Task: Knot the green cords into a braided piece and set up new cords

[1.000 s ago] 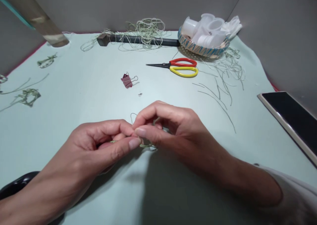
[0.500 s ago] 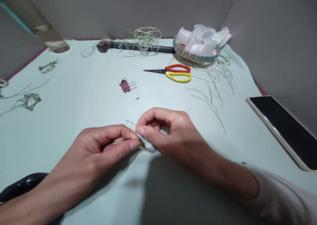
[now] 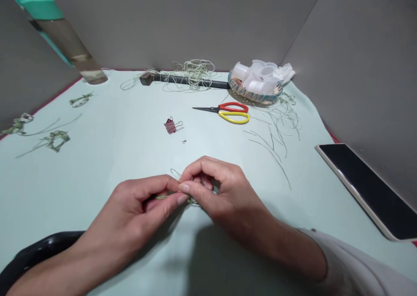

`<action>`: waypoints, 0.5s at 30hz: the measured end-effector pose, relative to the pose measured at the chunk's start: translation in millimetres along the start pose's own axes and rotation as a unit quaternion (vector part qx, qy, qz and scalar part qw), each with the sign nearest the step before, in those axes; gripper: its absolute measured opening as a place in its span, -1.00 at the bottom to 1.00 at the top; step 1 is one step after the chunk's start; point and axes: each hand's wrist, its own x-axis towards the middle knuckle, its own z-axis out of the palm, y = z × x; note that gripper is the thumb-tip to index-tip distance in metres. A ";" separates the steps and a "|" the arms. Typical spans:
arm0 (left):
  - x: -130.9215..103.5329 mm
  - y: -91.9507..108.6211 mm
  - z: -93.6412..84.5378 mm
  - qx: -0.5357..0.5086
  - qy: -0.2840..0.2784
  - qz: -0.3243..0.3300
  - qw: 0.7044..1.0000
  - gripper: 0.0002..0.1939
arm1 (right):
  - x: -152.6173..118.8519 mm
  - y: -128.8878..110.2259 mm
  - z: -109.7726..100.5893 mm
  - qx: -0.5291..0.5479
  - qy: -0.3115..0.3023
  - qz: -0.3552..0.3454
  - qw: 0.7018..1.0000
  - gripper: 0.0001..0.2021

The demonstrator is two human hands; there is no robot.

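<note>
Between thumb and index finger, my left hand [image 3: 140, 209] pinches a thin green braided cord [image 3: 161, 197], part of which runs back under the palm. My right hand [image 3: 215, 187] is closed in a pinch right against the left fingertips, on the thin cord there; the exact strand is hidden by the fingers. A dark loose loop of cord [image 3: 175, 172] rises behind the fingertips. More strands bunch just below them. A maroon binder clip [image 3: 171, 126] and a tiny metal piece [image 3: 184, 141] lie beyond my hands.
Scissors [image 3: 233, 113] with red and yellow handles lie farther back. Behind them are a black bar [image 3: 185, 80] under tangled cord and a basket [image 3: 254, 97] of white spools. Knotted green pieces [image 3: 57, 140] lie left, a bottle [image 3: 70, 44] stands back left, a phone [image 3: 368, 192] lies right.
My right fingertips have moved left and down to meet the left ones. The loose loop looks smaller. The view has tilted up, showing the bottle's green cap.
</note>
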 end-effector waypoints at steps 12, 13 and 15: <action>0.3 10.8 -7.8 -0.001 -0.005 -0.017 1.000 -0.54 | -6.9 1.4 1.2 0.118 0.017 0.021 0.993 -0.89; 0.5 13.7 -7.8 -0.007 -0.004 -0.028 1.000 -0.55 | -7.3 1.1 1.9 0.112 0.023 0.017 0.993 -0.89; 0.9 18.6 -7.2 -0.020 -0.007 -0.041 0.999 -0.56 | -8.1 0.1 3.2 0.116 0.019 0.014 0.993 -0.88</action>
